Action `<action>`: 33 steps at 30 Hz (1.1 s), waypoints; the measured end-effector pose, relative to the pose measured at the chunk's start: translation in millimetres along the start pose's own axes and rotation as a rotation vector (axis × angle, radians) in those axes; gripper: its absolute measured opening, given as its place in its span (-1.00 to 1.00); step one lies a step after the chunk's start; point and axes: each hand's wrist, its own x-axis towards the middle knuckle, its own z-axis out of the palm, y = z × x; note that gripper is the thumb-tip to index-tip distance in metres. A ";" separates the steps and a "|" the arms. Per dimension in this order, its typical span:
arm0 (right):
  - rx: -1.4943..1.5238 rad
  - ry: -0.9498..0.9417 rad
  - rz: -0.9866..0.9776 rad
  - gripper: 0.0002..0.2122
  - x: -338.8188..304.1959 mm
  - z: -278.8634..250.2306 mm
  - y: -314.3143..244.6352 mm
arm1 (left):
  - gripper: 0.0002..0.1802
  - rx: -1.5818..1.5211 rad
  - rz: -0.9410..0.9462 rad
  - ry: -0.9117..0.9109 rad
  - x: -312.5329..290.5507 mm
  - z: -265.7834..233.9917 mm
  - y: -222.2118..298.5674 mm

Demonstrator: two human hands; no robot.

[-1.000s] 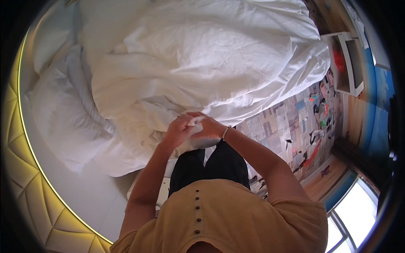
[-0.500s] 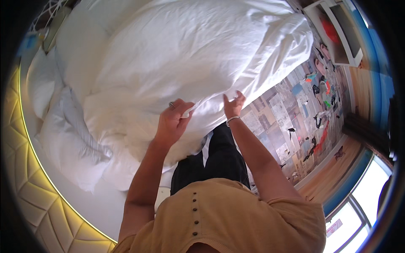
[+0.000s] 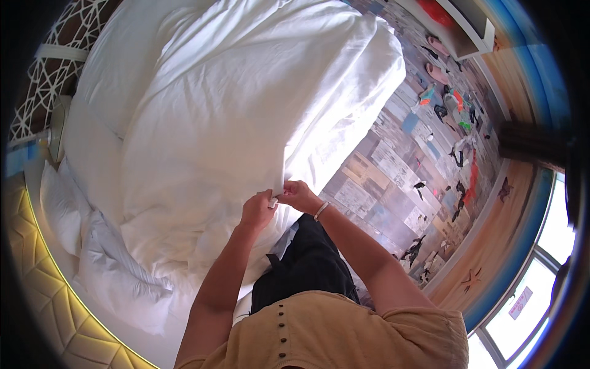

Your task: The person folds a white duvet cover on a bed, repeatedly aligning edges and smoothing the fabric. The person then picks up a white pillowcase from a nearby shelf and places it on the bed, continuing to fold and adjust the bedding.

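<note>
Bed (image 3: 92, 154): white sheeted surface with a yellow quilted side along the left rim. On it: a large white duvet (image 3: 246, 111), heaped over most of the bed; two white pillows (image 3: 92, 246), crumpled, at the lower left. Floor (image 3: 393, 166): covered in a patchwork of printed patterns, with small colourful items (image 3: 455, 104) scattered near a white shelf unit (image 3: 467, 31).

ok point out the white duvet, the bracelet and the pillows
white duvet (image 3: 246, 104), head view, middle of its spread top
bracelet (image 3: 320, 211), head view, band on the right wrist
pillows (image 3: 92, 246), head view, crumpled nearer pillow
</note>
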 end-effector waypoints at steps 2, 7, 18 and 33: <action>-0.110 0.390 -0.081 -0.63 -4.2 -2.6 13.8 | -0.77 -0.054 0.014 -0.204 -5.2 -2.7 3.3; 0.432 0.954 0.414 -0.22 28.1 -39.0 42.3 | -0.68 -0.010 0.194 -1.081 -64.8 14.9 -3.0; -0.202 0.440 -0.082 -0.64 -3.7 36.2 31.9 | -0.46 -0.404 -0.158 0.082 -2.6 -42.6 28.2; 1.258 0.637 -0.310 -0.34 33.9 -77.4 -24.6 | -0.45 -0.328 -0.313 -0.991 -74.6 -82.8 -18.0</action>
